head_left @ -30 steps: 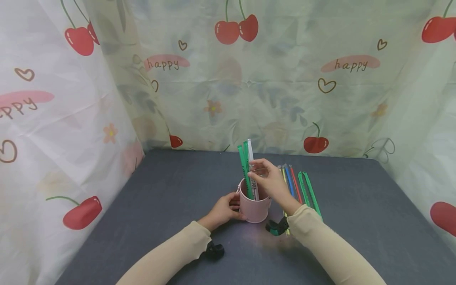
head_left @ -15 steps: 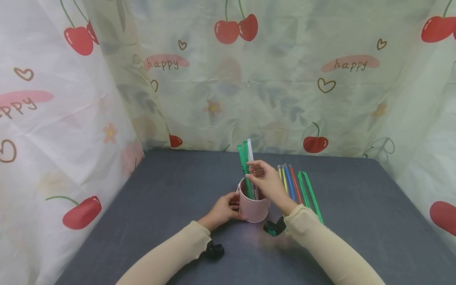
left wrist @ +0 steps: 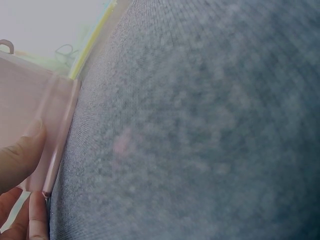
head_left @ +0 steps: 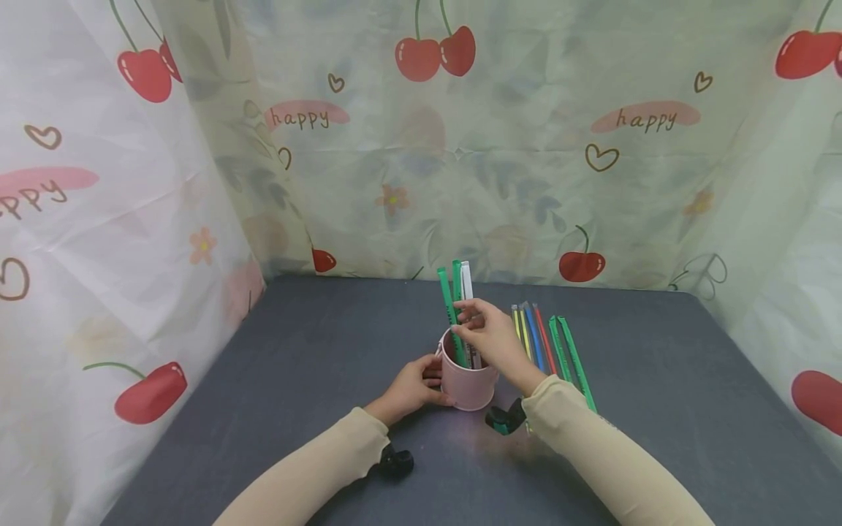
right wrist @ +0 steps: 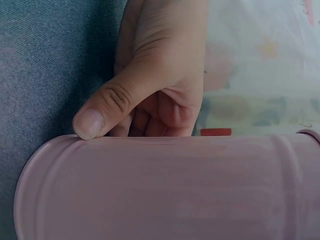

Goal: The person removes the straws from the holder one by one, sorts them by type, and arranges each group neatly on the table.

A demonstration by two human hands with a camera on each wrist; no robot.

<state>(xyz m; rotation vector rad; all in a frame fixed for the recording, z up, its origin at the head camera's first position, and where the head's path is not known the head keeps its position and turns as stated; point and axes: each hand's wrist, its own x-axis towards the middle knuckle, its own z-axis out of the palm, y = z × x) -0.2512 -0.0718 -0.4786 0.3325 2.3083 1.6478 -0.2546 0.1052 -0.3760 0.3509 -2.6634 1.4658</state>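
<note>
A small pink pail (head_left: 467, 389) stands upright on the table. My left hand (head_left: 413, 386) grips its left side low down, the thumb (left wrist: 22, 155) on its wall. Two long green sticks (head_left: 445, 286) with dark print and a white one (head_left: 466, 276) stand in the pail, their tops well above the rim. My right hand (head_left: 495, 337) is over the pail's right side, with a gap between thumb and forefinger. Its fingertips reach past the white stick, close to the green ones. The right wrist view shows my left hand behind the pail wall (right wrist: 175, 185).
Right of the pail, several slim sticks lie side by side on the dark table (head_left: 329, 329): yellow (head_left: 525, 332), blue (head_left: 533, 336), red (head_left: 545, 340) and green (head_left: 577, 358). A cherry-print curtain (head_left: 368, 183) encloses the table's back and sides.
My right hand has moved slightly left and down. The white stick's top has tipped a little to the right and dropped slightly. My left hand and the pail have stayed put.
</note>
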